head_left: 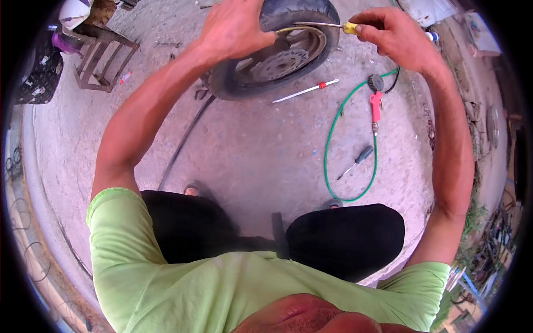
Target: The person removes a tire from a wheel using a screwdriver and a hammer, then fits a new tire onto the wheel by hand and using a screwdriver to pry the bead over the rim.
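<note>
The motorcycle wheel (284, 65) at twelve o'clock looks heavy, best held by its stiff tire (240, 89); right hand (397, 39) squeezes a yellow-handled screwdriver (348, 28), left hand (233, 30) fingers I can't tell.

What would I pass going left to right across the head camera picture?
Dark patterned bag or box → brown frame like a stool → wheel with a black tyre → right hand, its fingers closed on a yellow-handled tool.
</note>
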`<state>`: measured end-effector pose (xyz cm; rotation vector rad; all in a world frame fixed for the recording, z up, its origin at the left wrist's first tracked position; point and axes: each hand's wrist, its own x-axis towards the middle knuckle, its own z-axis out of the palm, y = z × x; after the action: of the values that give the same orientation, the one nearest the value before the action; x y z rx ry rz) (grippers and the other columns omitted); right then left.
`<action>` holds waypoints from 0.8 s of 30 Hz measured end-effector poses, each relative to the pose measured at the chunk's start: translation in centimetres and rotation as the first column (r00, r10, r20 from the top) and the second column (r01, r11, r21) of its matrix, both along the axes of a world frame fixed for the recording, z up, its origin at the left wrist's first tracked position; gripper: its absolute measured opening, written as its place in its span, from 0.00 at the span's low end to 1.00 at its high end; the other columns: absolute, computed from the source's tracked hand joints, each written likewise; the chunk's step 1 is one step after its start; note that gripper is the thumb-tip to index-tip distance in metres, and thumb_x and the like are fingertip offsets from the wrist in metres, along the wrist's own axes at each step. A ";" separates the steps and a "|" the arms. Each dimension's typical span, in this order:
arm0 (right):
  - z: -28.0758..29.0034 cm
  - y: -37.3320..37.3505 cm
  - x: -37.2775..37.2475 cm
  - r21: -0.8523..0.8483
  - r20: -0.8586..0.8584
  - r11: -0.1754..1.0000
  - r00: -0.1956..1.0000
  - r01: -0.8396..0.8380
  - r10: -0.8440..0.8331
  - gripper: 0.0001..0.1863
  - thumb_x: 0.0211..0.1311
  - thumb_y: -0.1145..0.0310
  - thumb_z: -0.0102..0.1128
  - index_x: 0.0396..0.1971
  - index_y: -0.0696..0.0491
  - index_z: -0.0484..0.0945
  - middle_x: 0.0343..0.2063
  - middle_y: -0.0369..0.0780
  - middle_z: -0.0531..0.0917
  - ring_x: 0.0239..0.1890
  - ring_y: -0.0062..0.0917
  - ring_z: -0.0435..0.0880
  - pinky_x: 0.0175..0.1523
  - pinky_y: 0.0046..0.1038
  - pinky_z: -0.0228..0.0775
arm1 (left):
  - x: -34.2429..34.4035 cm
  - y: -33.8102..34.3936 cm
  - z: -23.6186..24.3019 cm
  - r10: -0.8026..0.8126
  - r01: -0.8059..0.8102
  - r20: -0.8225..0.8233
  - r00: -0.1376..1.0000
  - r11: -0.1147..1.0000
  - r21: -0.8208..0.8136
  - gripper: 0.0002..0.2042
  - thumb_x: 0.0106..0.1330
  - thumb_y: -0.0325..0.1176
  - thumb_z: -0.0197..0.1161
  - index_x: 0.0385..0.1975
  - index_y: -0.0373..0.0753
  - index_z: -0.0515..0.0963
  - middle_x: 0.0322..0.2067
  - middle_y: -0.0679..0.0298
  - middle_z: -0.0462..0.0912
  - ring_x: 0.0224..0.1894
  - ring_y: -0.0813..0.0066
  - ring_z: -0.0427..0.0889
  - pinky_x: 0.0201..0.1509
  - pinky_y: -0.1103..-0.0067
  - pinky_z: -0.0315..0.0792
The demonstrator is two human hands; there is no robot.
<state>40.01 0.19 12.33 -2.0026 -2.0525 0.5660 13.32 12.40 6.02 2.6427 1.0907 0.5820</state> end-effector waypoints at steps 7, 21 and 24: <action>6.5 0.7 -7.2 -0.123 0.283 0.987 0.957 0.104 -0.065 0.18 0.66 0.63 0.62 0.49 0.57 0.86 0.38 0.48 0.89 0.41 0.34 0.88 0.48 0.35 0.80 | -1.3 0.4 -0.4 -0.024 0.024 -0.003 1.000 1.000 0.010 0.40 0.51 0.39 0.71 0.67 0.33 0.65 0.57 0.45 0.71 0.61 0.44 0.73 0.65 0.59 0.71; -0.3 5.0 -3.0 0.062 0.283 0.984 0.949 -0.165 0.141 0.15 0.66 0.65 0.67 0.47 0.58 0.85 0.35 0.46 0.88 0.33 0.32 0.88 0.40 0.32 0.79 | -1.1 2.8 -0.7 -0.070 0.077 0.080 0.994 0.993 -0.094 0.39 0.52 0.39 0.72 0.65 0.33 0.66 0.56 0.43 0.71 0.59 0.43 0.73 0.65 0.58 0.69; -2.4 2.0 -5.6 0.302 0.229 0.953 0.973 -0.031 -0.041 0.13 0.62 0.65 0.68 0.44 0.55 0.86 0.35 0.47 0.88 0.37 0.42 0.88 0.44 0.39 0.80 | -1.7 4.3 -0.8 -0.091 0.096 0.094 0.991 0.994 -0.049 0.38 0.53 0.38 0.72 0.65 0.33 0.67 0.56 0.43 0.72 0.59 0.42 0.73 0.65 0.59 0.69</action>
<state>34.43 2.15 9.98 -1.9631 -2.1069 0.0052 11.58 16.69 5.23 2.5777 0.9378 0.6398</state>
